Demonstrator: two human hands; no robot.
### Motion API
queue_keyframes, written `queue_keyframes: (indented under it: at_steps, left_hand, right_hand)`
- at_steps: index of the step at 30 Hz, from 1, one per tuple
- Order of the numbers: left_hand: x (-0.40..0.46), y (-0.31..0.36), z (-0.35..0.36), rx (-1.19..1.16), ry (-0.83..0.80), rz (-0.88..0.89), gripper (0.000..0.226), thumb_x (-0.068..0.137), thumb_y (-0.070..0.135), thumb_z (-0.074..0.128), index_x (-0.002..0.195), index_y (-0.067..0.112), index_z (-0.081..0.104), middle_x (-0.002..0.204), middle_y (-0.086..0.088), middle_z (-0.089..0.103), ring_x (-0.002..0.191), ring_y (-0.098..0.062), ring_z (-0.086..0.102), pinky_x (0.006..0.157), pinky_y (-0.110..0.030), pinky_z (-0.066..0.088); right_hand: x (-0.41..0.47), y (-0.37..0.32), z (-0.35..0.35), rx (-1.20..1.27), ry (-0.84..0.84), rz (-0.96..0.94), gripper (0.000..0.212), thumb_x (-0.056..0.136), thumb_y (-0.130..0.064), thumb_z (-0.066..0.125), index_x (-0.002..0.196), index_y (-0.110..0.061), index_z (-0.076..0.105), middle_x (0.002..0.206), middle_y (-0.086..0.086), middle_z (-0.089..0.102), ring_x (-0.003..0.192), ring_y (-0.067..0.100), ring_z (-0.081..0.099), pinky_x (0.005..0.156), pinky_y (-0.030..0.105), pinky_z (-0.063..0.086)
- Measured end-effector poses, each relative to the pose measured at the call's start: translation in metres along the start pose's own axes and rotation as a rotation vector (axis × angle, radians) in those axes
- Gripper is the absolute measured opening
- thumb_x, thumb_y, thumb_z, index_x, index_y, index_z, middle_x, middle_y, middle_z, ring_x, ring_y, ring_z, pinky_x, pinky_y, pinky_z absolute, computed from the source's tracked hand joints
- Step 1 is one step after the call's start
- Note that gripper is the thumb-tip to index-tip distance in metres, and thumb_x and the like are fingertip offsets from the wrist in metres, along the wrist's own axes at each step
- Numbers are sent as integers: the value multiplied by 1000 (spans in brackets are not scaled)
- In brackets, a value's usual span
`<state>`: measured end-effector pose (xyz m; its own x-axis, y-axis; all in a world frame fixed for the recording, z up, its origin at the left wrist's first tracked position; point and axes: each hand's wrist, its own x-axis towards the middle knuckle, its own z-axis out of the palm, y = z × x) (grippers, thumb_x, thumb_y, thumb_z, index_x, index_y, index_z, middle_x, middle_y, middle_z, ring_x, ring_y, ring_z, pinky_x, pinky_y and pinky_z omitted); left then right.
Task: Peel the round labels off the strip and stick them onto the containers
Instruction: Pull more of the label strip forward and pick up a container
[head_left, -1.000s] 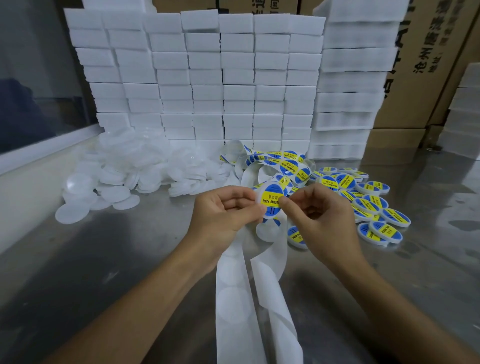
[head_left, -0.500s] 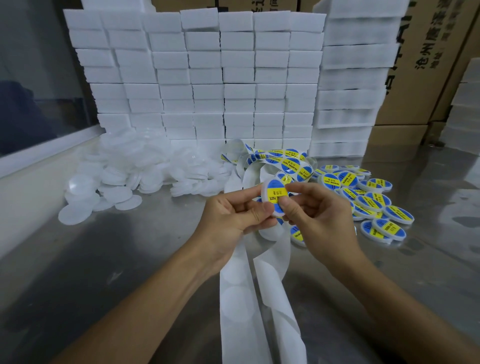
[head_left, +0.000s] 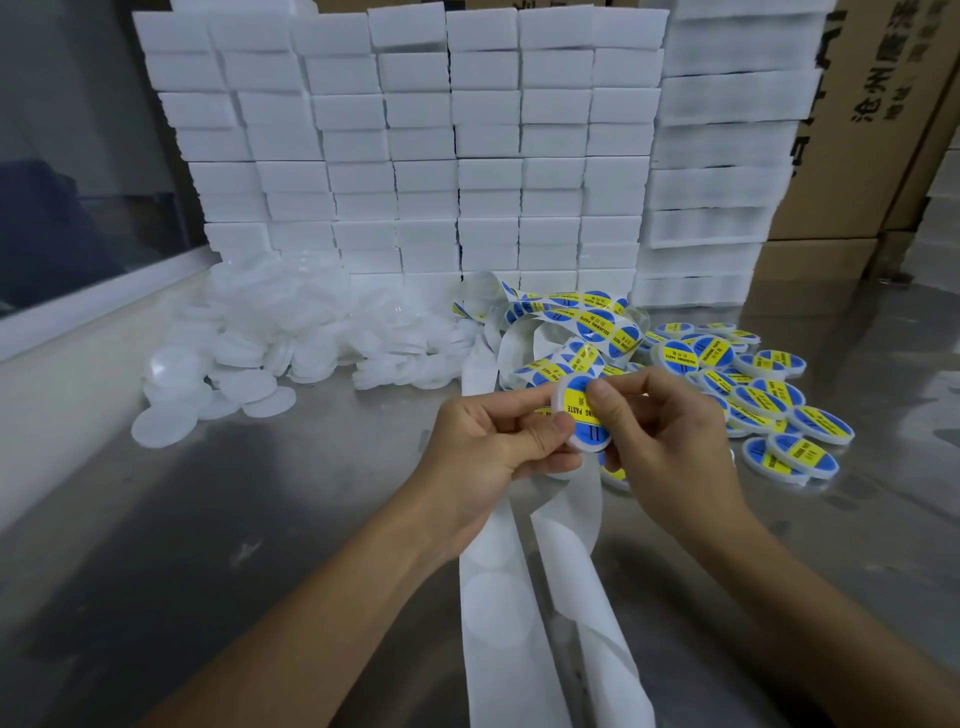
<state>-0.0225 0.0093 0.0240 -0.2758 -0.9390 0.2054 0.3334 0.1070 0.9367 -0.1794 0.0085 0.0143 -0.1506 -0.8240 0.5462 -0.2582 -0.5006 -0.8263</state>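
Holding a small round container (head_left: 584, 415) above the metal table (head_left: 260, 519), the left hand (head_left: 493, 447) pinches its edge while the right hand (head_left: 670, 441) presses thumb on its blue-and-yellow label (head_left: 586, 410); the strip (head_left: 498, 613) trails below, labelled containers (head_left: 769, 400) lie right

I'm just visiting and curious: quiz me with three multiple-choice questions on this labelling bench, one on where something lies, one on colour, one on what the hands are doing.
1. Where is the pile of labelled containers?
A. right of the hands
B. on top of the white blocks
C. left, by the window

2. Which colours are the round labels?
A. red and white
B. blue and yellow
C. green and black

3. What is the state of the held container?
A. bare, no label
B. lying flat on the table
C. label on, held by both hands

Answers: 1 A, the pile lies on the steel table to the right. 2 B, blue discs with yellow bands. 3 C, left hand and right hand pinch it.
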Motion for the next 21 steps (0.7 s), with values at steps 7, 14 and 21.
queue_keyframes:
  at_steps: [7,14,21]
  left_hand:
    - [0,-2,4,36,-10,-21,42,73,12,69,113,2,69,83,-20,64,73,-18,66,69,-27,57]
    - [2,-4,1,85,55,-90,32,90,1,58,122,-1,64,110,-17,71,92,-26,68,69,-28,56]
    - [4,-1,-4,68,188,-57,26,94,2,54,117,0,66,103,-12,74,85,-21,72,66,-26,56]
  right_hand:
    - [-3,-5,-4,-44,-13,21,46,71,-56,68,79,-12,58,56,18,58,50,36,52,46,38,43]
    - [4,-3,-8,-40,-13,43,34,88,-30,67,73,-3,53,52,11,63,40,20,57,41,32,45]
    - [0,1,-6,48,-202,-22,36,85,-3,71,118,-13,62,67,8,66,54,14,63,57,25,53]
